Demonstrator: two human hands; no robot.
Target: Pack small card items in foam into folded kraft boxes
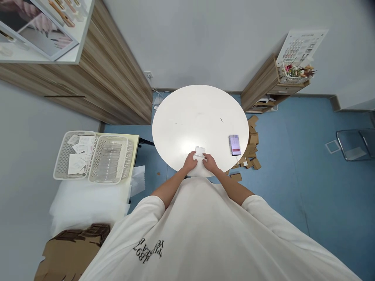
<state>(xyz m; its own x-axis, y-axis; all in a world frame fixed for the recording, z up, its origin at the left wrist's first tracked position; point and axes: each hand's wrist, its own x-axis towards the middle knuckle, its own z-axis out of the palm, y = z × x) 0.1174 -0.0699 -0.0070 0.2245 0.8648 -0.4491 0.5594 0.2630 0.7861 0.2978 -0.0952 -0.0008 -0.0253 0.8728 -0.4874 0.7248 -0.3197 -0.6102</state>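
Note:
A small flat rectangular clear case (200, 151), whitish inside, is at the near part of the round white table (199, 105). My left hand (190, 162) grips its left edge with bent fingers. On the other side, my right hand (209, 162) has its fingertips at the case's right corner, thumb bent inward. Whether the case rests on the tabletop or is slightly lifted, I cannot tell. To the right of my right hand lies a phone (234, 145) with a lit screen and a cable.
Left, a side table (134, 142) bears a basket of cards (63, 156) and a basket of clear cases (124, 142). White foam sheets (88, 203) lie nearer. Small cardboard boxes (252, 148) litter the floor at right, near a wooden cabinet (262, 80). A metal-framed chair (354, 144) stands farther right.

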